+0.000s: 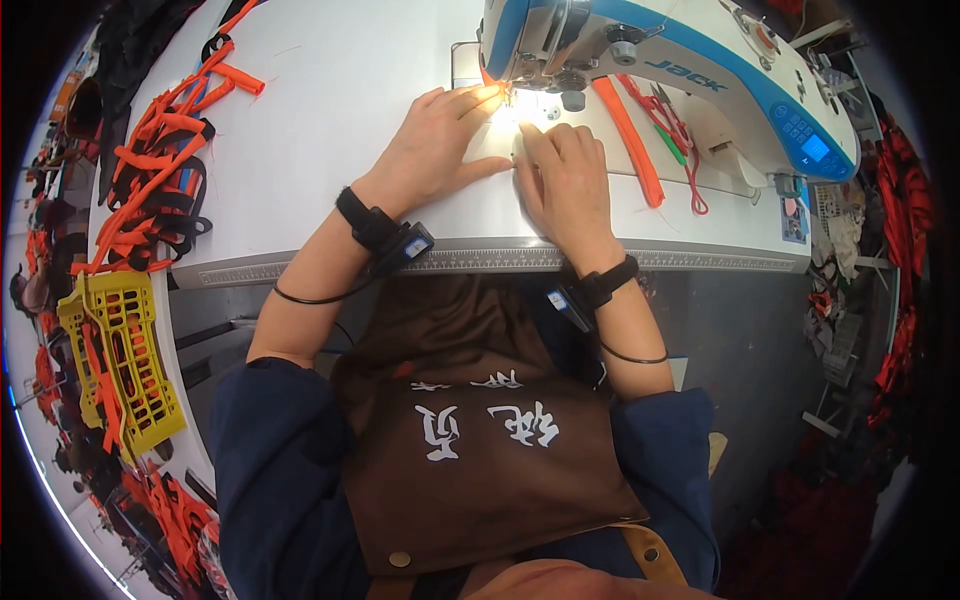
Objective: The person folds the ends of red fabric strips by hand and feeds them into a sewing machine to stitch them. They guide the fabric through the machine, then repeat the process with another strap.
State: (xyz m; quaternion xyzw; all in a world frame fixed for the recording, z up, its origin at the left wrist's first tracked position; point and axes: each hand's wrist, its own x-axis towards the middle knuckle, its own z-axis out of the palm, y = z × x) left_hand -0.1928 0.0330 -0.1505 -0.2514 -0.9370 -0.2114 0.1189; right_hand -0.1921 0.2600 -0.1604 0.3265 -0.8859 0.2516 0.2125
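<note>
A white and blue sewing machine (680,70) stands over the white table (330,120), its lamp glaring on the needle area. My left hand (440,145) lies on the table with its fingertips at the presser foot, by a small bit of orange fabric (490,78). The glare hides what those fingertips press or hold. Just right of it, my right hand (567,180) rests with bent fingers close together, the index fingertip near the needle plate. Anything under its fingers is too small or bright to make out.
Orange and black strips (165,150) are heaped on the table's left side. A yellow basket (150,370) hangs at the left edge. Right of my hands lie an orange strip (632,145) and red-handled scissors (672,125). A ruler (480,258) runs along the front edge.
</note>
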